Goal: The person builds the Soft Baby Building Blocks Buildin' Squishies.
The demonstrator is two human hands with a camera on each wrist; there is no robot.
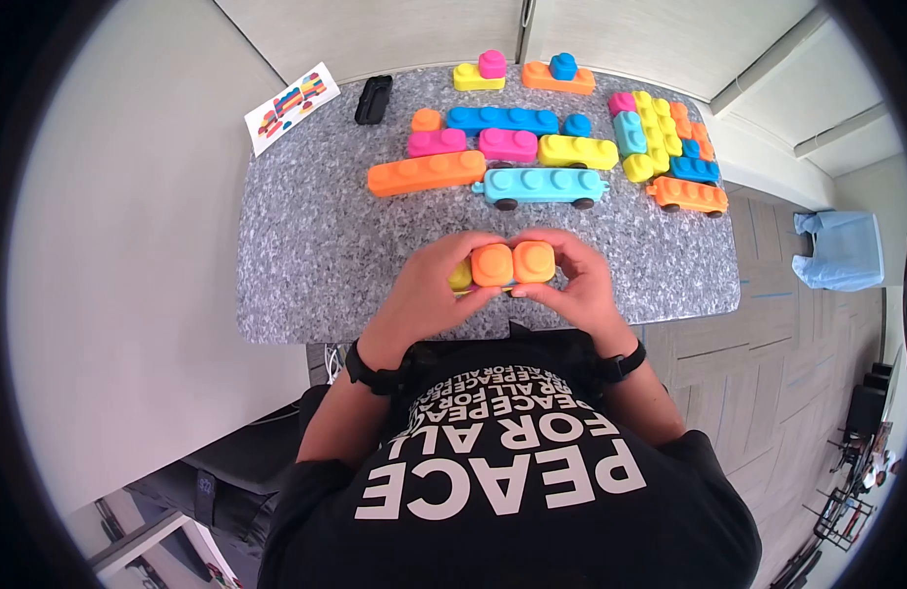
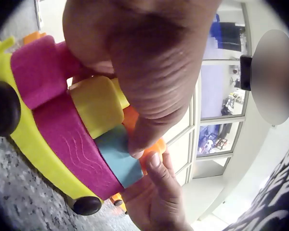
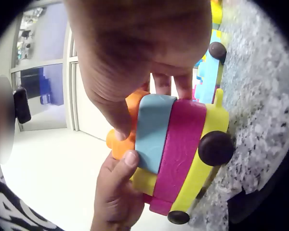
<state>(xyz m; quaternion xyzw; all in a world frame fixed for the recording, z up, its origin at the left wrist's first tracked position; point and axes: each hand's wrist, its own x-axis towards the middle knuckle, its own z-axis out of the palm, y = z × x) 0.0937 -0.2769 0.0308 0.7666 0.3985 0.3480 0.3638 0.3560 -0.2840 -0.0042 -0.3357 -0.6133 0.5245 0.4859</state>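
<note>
In front of my body stands a toy block vehicle. It has a yellow wheeled base (image 2: pixel 43 166), a long magenta block (image 2: pixel 72 139) on that, then a teal block (image 3: pixel 153 130) and a yellow block (image 2: pixel 97 103). Two orange blocks (image 1: pixel 493 265) sit side by side on top. My left hand (image 1: pixel 436 285) pinches the left orange block between thumb and fingers. From the other side, my right hand (image 1: pixel 583 287) grips the right orange block, its thumb along the near face. The hands partly cover the lower layers in the head view.
Just beyond the hands, a light blue wheeled base (image 1: pixel 542 185) and a long orange block (image 1: pixel 426 173) lie on the speckled table (image 1: pixel 306 255). Yellow blocks (image 1: pixel 655 133) and an orange wheeled base (image 1: pixel 689 194) are at right. A picture card (image 1: pixel 291 108) and black case (image 1: pixel 374 100) lie back left.
</note>
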